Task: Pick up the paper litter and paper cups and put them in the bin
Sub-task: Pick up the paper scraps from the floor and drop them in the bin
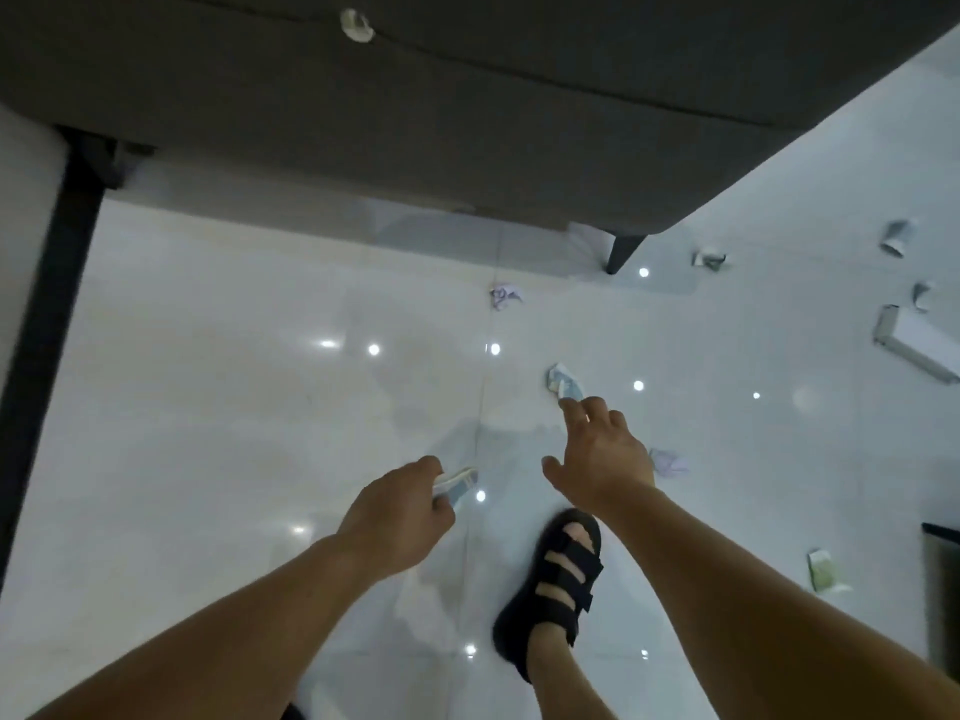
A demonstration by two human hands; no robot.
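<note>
Paper cup [456,484], one, gripped by left hand [395,517]; right hand [597,454] spread wide, reaching one crumpled paper [565,384].

The glossy floor [260,407] lies bare across its left and middle, from the black post [57,304] at the left edge to the left hand [395,517], which grips a crushed cup [457,483] over open tile. The grey sofa [467,122] overhangs the far edge, its dark leg [623,252] planted toward the far right, and a sandalled foot [556,579] stands just below the right hand [602,454]. Near the right edge paper scraps [709,259], a white box [914,340] and a dark block [943,589] lie apart, with bare tile between them.
</note>
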